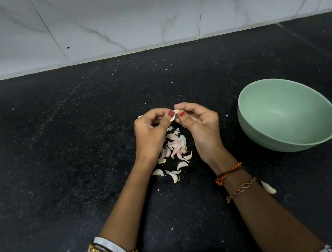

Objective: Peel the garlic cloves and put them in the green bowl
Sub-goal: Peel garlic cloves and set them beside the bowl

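Note:
My left hand (151, 132) and my right hand (201, 124) meet above the black counter, both pinching one small pale garlic clove (176, 111) between thumbs and fingertips. A strip of skin hangs from the clove by my left thumb. Below the hands lies a heap of pinkish garlic skins (173, 144), with several whitish cloves (174, 171) at its near edge. One more clove (268, 187) lies alone to the right of my right forearm. The green bowl (246, 112) stands to the right of my hands and looks empty.
The black speckled counter (57, 166) carries scattered white skin flecks. A white marble-patterned tiled wall (142, 13) closes off the back.

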Demonstrator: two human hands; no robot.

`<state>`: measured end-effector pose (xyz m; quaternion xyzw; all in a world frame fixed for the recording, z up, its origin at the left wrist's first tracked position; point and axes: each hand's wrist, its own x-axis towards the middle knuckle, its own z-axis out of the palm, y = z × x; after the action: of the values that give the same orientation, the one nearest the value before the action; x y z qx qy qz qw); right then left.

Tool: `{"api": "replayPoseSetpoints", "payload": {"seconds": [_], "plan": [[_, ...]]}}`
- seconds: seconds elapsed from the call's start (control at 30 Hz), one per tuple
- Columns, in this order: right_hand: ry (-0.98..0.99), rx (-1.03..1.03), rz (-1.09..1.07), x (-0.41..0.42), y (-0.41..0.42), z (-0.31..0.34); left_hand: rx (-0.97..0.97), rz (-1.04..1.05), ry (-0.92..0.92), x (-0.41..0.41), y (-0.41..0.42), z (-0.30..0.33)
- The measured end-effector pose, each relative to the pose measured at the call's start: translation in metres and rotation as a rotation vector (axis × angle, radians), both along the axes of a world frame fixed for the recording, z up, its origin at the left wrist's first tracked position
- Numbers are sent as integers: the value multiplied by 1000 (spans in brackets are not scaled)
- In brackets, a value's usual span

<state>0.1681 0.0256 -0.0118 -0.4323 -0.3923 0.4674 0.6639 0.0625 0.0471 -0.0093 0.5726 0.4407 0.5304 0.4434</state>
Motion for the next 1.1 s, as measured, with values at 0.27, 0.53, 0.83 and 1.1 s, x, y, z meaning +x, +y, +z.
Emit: {"api": "replayPoseSetpoints", "payload": {"seconds": [0.27,0.53,0.83,1.1], "plan": [[-124,61,-60,-1,-1,0,-97,34,-120,-2,-1,3],[-187,149,-152,-2,2,-5,-265,28,-247,6,-6,7],[-54,108,-36,-2,0,2,-94,43,-72,10,-6,4],[73,23,33,-5,-3,4,84,70,78,3,-3,1]]}}
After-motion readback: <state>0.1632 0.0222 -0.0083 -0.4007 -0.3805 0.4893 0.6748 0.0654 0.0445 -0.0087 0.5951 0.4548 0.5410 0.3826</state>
